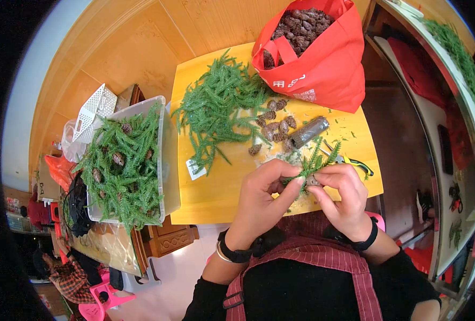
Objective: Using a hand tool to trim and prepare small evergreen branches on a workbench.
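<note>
While both hands work above the near edge of the yellow wooden table (pixel 200 203), toward its right corner, the left hand (pixel 267 190) pinches the base of a small green needle-leaved sprig (pixel 316 159), thumb and forefinger closed on it. The right hand (pixel 350 195) clamps a small grey-brown pine cone (pixel 312 181) between thumb and bent fingers, against the sprig's base; its fingertips stand only a cone's thickness apart. Just beyond the right hand, green-and-black-handled pliers (pixel 359 163) lie near the table's right edge, partly hidden. A dark cylindrical bundle in shiny wrap (pixel 310 132) and loose brown pine cones (pixel 284 127) lie farther in, beside a heap of green sprigs (pixel 221 96) reaching the far edge.

At the far right corner, a red fabric bag (pixel 325 75) full of cones bears white printed characters and a pale block of finer marks, too small to read. Near the left edge, a white square label (pixel 195 169) carries dark print, likewise illegible.
</note>
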